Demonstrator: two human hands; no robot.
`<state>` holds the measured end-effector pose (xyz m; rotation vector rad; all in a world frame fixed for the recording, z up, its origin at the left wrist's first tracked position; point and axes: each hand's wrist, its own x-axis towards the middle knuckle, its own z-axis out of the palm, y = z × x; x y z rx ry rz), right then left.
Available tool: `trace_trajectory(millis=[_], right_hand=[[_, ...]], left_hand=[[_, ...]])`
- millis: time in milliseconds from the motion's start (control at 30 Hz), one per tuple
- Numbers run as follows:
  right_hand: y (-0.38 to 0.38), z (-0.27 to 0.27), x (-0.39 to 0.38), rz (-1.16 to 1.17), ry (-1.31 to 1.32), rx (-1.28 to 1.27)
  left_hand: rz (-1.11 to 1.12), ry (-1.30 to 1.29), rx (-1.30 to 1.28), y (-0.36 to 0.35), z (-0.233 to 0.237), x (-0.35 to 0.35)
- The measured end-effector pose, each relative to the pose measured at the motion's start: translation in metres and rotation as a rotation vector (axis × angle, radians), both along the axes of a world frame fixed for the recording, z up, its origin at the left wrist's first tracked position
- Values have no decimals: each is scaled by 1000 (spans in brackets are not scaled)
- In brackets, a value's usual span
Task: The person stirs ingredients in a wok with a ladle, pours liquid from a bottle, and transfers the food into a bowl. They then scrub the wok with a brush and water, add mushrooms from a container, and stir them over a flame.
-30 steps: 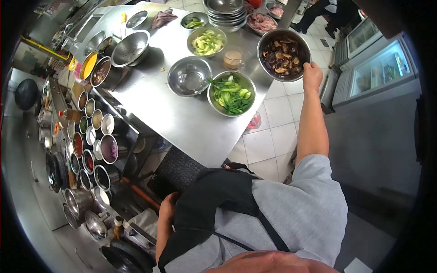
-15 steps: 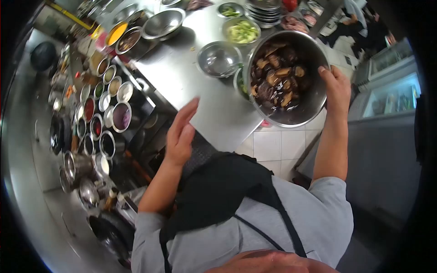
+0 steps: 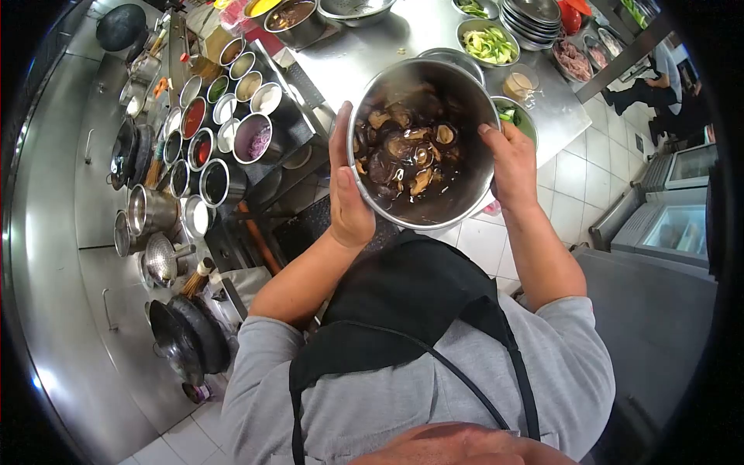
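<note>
A deep steel pot (image 3: 470,159) is held up in front of my apron, its mouth tilted toward me. Brown shiitake mushrooms (image 3: 411,151) sit inside in dark, glossy liquid. My right hand (image 3: 513,163) grips the pot's right side, thumb over the rim and fingers hidden behind. Against the opposite outer wall lies my left hand (image 3: 349,194), palm to the metal, with fingers pointing up along the side. Partly behind the pot are a steel bowl (image 3: 457,56) and a bowl with green vegetables (image 3: 518,116).
The steel worktable (image 3: 372,50) lies beyond the pot, with a bowl of cut greens (image 3: 488,45), stacked plates (image 3: 531,22) and a bowl of raw meat (image 3: 572,60). Several seasoning containers (image 3: 254,138) line the left. Another person (image 3: 655,81) is at far right.
The pot has shifted left and closer to my body's middle. My left hand, apart from it before, has come against its left side. My view has turned a little.
</note>
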<state>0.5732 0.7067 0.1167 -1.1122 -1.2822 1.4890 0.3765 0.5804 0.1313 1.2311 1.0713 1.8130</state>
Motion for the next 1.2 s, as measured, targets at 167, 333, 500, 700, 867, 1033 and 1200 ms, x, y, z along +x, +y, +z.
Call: trace_trajectory(millis=[167,333,500,700,867,1033,1200], right_hand=[[-6,6,-1,10,-26,6],[-13,18,5,-15,-50,24],[-1,-6,11,-1,-197,-56],[-11,-2,-47,340,-360,41],[-20,2,-120,659,-533,241],[-56,14,-204,946,-401,322],[-137,18,-286,1099,-638,706]], left_hand=[[-3,-53,-29,-4,-3,-2],[-37,-68,-80,-6,-3,4],[-7,43,-91,-8,-12,-9],[366,31,-589,-56,-39,-58],[619,73,-608,-128,-65,-73],[959,132,-543,-192,-48,-85],[1355,28,-675,-275,-44,-105]])
